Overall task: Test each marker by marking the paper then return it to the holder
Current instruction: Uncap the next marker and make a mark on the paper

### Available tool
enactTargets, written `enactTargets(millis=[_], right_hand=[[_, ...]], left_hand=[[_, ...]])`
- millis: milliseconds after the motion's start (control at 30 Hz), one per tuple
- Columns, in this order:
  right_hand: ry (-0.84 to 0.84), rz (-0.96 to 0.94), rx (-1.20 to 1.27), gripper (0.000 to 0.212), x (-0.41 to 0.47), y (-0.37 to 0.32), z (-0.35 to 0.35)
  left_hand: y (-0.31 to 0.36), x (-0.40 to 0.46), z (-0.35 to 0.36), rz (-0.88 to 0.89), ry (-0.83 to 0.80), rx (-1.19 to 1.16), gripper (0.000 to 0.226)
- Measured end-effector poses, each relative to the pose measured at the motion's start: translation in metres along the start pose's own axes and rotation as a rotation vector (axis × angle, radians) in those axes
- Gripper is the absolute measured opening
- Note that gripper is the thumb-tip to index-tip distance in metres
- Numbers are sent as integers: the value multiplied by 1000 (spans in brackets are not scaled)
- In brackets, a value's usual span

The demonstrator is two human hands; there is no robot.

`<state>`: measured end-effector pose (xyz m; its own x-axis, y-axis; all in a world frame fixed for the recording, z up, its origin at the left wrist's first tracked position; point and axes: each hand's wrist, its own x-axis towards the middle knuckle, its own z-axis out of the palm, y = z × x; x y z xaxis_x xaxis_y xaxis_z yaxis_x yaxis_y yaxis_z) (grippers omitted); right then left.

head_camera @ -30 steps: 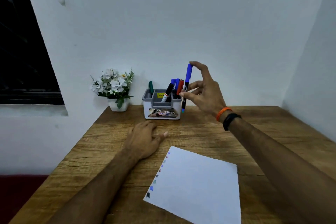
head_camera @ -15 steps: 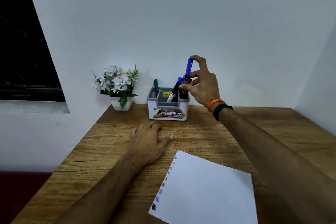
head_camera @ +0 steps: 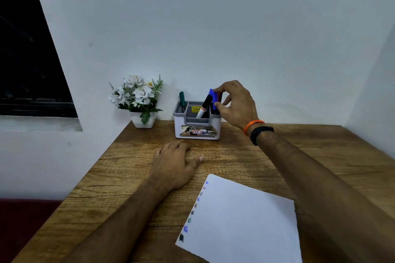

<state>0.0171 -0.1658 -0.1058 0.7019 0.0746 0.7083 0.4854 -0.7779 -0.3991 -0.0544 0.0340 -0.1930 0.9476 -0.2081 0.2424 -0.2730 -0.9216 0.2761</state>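
The blue capped marker point(head_camera: 211, 94) is seated deep in the right-hand compartment of the small white-and-grey plastic desk holder point(head_camera: 197, 120), only its cap showing above the rim, and it is pinched at that cap by the right hand point(head_camera: 236, 103), fingertips curled round it. The left hand point(head_camera: 175, 161) is laid flat and relaxed on the wood-grain table point(head_camera: 277, 156), holding nothing. The white sheet of paper point(head_camera: 245, 220) is seen near the front edge, a column of small coloured test marks down its left margin. A snag looks possible here: the compartment is crowded with a red marker point(head_camera: 218, 97) and dark ones, so a neighbour could be dragged up or tipped when the fingers are withdrawn, and the light holder could be nudged toward the white potted flowers point(head_camera: 139, 100). Compared with half a second ago, the marker has been lowered from standing tall above the holder, and the right hand has come down with it.
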Motion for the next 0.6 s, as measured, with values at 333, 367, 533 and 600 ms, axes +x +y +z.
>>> enactTargets(millis=[333, 367, 533, 600], right_hand=[[31, -28, 49, 38, 8, -16, -7], [41, -28, 66, 35, 11, -19, -7], [-40, -73, 81, 22, 26, -37, 1], [-114, -121, -12, 22, 34, -44, 9]], left_hand=[[1, 0, -2, -10, -10, -5, 67], [1, 0, -2, -12, -11, -8, 67], [1, 1, -6, -38, -24, -41, 68], [-4, 2, -8, -61, -15, 3, 68]])
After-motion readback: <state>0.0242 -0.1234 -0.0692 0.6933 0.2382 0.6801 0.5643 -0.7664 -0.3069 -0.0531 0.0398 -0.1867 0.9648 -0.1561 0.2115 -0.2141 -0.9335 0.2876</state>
